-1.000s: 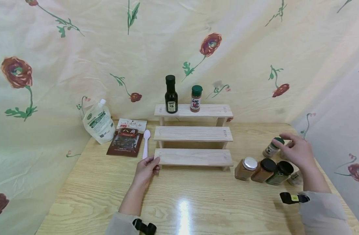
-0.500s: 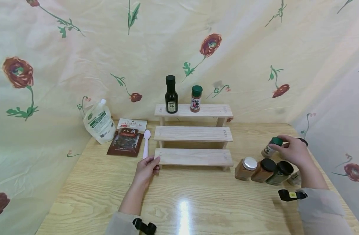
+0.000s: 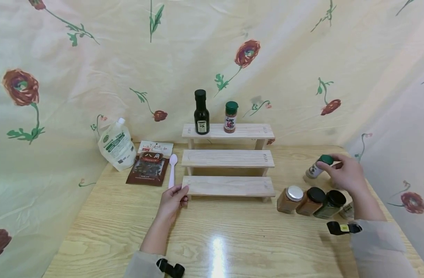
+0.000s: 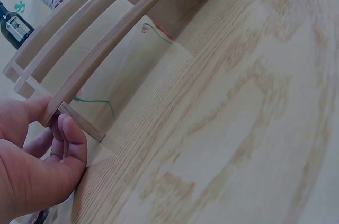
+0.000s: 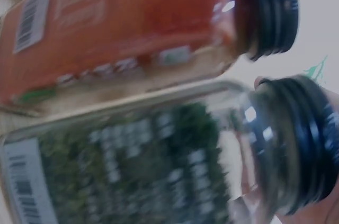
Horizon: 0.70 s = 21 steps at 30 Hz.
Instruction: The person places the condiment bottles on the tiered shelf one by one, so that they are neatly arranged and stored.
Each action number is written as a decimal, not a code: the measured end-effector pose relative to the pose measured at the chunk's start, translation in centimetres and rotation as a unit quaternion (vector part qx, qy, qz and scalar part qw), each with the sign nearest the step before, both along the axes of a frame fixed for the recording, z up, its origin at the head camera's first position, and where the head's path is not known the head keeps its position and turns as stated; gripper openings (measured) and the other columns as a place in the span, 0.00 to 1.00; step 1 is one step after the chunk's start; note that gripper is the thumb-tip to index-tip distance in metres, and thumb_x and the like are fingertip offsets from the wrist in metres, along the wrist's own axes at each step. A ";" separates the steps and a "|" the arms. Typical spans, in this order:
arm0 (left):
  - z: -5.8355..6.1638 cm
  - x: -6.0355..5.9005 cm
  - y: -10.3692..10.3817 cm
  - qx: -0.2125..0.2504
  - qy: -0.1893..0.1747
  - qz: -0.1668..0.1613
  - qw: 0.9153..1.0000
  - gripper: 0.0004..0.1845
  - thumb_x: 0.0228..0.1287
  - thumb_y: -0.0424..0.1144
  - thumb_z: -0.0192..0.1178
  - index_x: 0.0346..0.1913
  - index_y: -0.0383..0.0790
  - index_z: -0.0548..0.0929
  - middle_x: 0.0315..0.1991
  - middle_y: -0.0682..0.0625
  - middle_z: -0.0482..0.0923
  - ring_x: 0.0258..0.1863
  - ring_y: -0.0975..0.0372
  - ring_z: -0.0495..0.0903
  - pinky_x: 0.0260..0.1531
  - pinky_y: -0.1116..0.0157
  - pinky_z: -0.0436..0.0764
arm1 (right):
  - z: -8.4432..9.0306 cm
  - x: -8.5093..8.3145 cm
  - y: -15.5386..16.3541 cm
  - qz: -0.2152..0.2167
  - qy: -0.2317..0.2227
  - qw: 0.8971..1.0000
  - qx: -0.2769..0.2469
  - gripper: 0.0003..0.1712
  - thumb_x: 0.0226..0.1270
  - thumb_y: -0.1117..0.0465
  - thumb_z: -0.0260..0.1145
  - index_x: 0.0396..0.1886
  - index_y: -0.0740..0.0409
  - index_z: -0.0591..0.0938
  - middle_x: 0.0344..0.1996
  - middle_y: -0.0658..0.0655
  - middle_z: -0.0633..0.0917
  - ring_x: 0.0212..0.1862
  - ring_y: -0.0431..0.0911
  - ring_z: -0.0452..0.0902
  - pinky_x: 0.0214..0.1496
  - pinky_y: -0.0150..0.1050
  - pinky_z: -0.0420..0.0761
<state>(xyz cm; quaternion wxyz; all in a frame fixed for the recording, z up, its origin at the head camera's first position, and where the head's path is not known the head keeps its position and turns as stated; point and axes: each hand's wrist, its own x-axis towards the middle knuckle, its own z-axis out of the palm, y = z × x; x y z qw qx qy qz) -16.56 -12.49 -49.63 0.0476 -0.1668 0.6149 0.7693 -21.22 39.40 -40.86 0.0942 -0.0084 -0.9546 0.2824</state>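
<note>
Rack [image 3: 228, 186] stands mid-worktop [image 3: 212, 235], open room in front. Left hand [image 3: 171, 200] grips the rack's lower left corner. Right hand [image 3: 345, 177] pinches the green-capped jar [image 3: 316, 168], tilted, behind three jars [image 3: 310, 200] near the right edge.

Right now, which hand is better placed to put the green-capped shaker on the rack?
Right. The right hand already pinches the shaker by its cap; the left hand holds the rack at its bottom-left corner.
</note>
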 end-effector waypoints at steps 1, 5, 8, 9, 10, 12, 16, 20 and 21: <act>0.0 0.0 0.0 0.001 0.001 0.000 1.000 0.27 0.71 0.34 0.64 0.64 0.19 0.71 0.28 0.49 0.79 0.25 0.66 0.77 0.24 0.75 0.81 | 0.2 0.0 -0.1 -0.002 0.003 1.000 -0.005 0.34 0.72 0.43 0.65 0.61 0.68 0.77 0.42 0.68 0.81 0.37 0.50 0.76 0.27 0.37 0.74; 0.0 0.1 0.0 -0.002 0.000 0.000 1.000 0.26 0.71 0.34 0.64 0.64 0.19 0.71 0.29 0.49 0.79 0.25 0.66 0.77 0.23 0.75 0.81 | 1.3 0.0 -0.6 -0.007 0.019 1.000 -0.023 0.33 0.72 0.43 0.66 0.63 0.64 0.77 0.43 0.65 0.81 0.37 0.40 0.71 0.26 0.34 0.73; 0.0 0.1 -0.1 -0.004 -0.003 0.001 1.000 0.25 0.71 0.33 0.63 0.64 0.20 0.72 0.29 0.49 0.79 0.25 0.66 0.77 0.24 0.75 0.81 | 1.9 0.0 -1.0 -0.005 0.031 0.999 -0.031 0.33 0.71 0.44 0.67 0.63 0.64 0.77 0.42 0.65 0.82 0.35 0.33 0.70 0.26 0.31 0.73; 0.0 0.1 -0.1 -0.004 -0.002 0.001 1.000 0.25 0.71 0.33 0.63 0.64 0.20 0.72 0.29 0.49 0.79 0.25 0.66 0.77 0.24 0.75 0.81 | 2.1 -0.1 -1.2 -0.006 0.034 0.999 -0.033 0.33 0.71 0.44 0.67 0.63 0.64 0.77 0.41 0.64 0.82 0.35 0.32 0.70 0.26 0.30 0.74; 0.0 0.1 -0.1 -0.004 0.000 0.000 1.000 0.25 0.71 0.33 0.63 0.64 0.20 0.72 0.28 0.49 0.79 0.25 0.66 0.77 0.24 0.75 0.81 | 2.3 -0.1 -1.3 -0.007 0.035 0.999 -0.036 0.34 0.70 0.43 0.68 0.64 0.64 0.77 0.40 0.64 0.82 0.34 0.33 0.70 0.26 0.30 0.73; 0.0 0.1 -0.1 -0.002 0.002 -0.001 1.000 0.26 0.71 0.34 0.63 0.64 0.19 0.71 0.28 0.49 0.79 0.25 0.66 0.77 0.24 0.75 0.81 | 2.7 -0.2 -1.6 -0.012 0.036 0.998 -0.046 0.35 0.69 0.43 0.68 0.64 0.64 0.78 0.38 0.61 0.82 0.33 0.34 0.71 0.26 0.29 0.73; 0.0 0.1 0.0 -0.001 0.005 -0.002 1.000 0.27 0.71 0.34 0.64 0.65 0.19 0.70 0.29 0.49 0.79 0.25 0.67 0.77 0.24 0.75 0.81 | 3.5 -0.5 -2.3 -0.020 0.043 0.997 -0.063 0.35 0.67 0.41 0.69 0.63 0.62 0.79 0.33 0.55 0.81 0.32 0.38 0.72 0.26 0.30 0.72; 0.1 0.1 0.0 0.000 0.002 -0.001 1.000 0.26 0.71 0.34 0.64 0.64 0.19 0.71 0.28 0.49 0.79 0.25 0.67 0.77 0.24 0.75 0.81 | 4.4 -0.7 -3.2 -0.018 0.054 0.995 -0.079 0.34 0.67 0.41 0.70 0.63 0.60 0.79 0.32 0.49 0.81 0.31 0.37 0.72 0.25 0.30 0.73; 0.1 0.1 0.0 0.000 0.002 -0.001 1.000 0.26 0.71 0.34 0.64 0.64 0.19 0.71 0.28 0.50 0.79 0.25 0.67 0.77 0.24 0.75 0.81 | 4.6 -0.7 -3.4 -0.017 0.056 0.995 -0.083 0.34 0.67 0.41 0.70 0.63 0.60 0.79 0.32 0.48 0.81 0.32 0.37 0.72 0.25 0.30 0.72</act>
